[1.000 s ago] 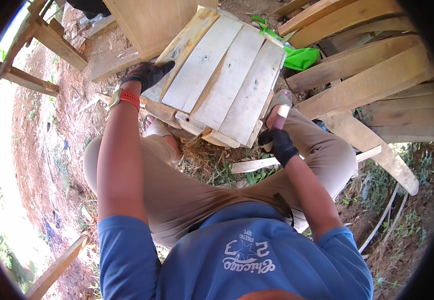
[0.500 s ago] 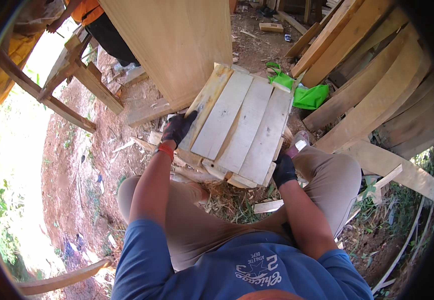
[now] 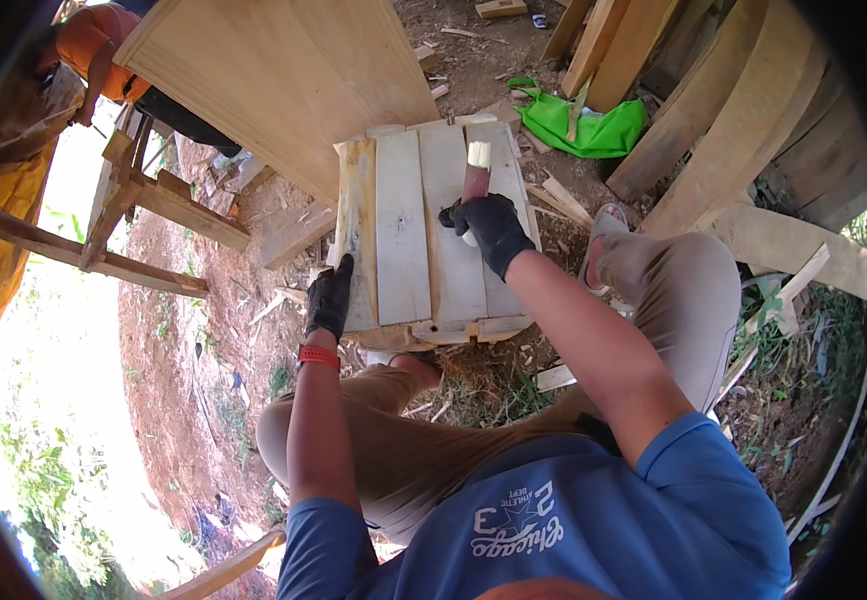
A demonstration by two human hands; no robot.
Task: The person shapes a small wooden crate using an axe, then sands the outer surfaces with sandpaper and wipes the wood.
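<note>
Fingers of the right hand (image 3: pixel 491 232) wrapped round the handle of a brush (image 3: pixel 477 182); left hand (image 3: pixel 328 303) at the left edge of the slatted wooden piece (image 3: pixel 403 230), one fingertip on the wood, other fingers' state can't tell. Slatted piece: in front of the wearer, near side of the big tan board (image 3: pixel 284 85); squarer in view now, slanted half a second ago. Right hand: over the slats, previously low at their right side. Brush: up with it; work looks shifted to the top face. Bristles (image 3: pixel 479 154): contact unclear.
</note>
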